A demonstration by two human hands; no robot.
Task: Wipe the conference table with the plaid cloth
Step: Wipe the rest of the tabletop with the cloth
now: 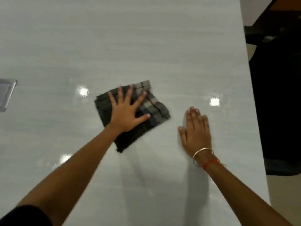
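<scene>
Two flat hands, left hand [125,114] on one plaid cloth [151,105]

the plaid cloth [156,108], dark grey with paler checks, lies folded flat on the glossy white conference table [146,46], its checked edge showing beyond the fingertips of the left hand [125,115].

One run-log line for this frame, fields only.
step: wiping | left hand: flat, fingers spread, pressing folded plaid cloth | right hand: flat on conference table, right of cloth, not touching it
</scene>
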